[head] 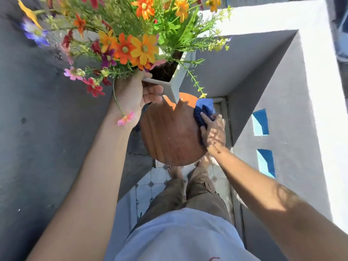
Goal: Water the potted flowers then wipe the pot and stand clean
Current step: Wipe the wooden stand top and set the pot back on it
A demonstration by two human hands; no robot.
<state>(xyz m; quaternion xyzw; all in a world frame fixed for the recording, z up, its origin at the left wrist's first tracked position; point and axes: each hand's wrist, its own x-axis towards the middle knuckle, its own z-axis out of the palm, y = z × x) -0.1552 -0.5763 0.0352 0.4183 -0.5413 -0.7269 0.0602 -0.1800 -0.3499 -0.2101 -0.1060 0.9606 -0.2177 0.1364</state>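
Wooden stand [169, 132] is wiped at its right edge with a blue cloth [203, 112] gripped by the right hand [213, 132], while the left hand [135, 98] holds the flower pot [177, 80] tilted above, which could spill soil if that grip slips.

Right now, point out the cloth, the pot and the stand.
cloth [204, 108]: head view, on its upper blue fold.
pot [179, 78]: head view, on the white side wall.
stand [169, 132]: head view, middle of the wooden top.
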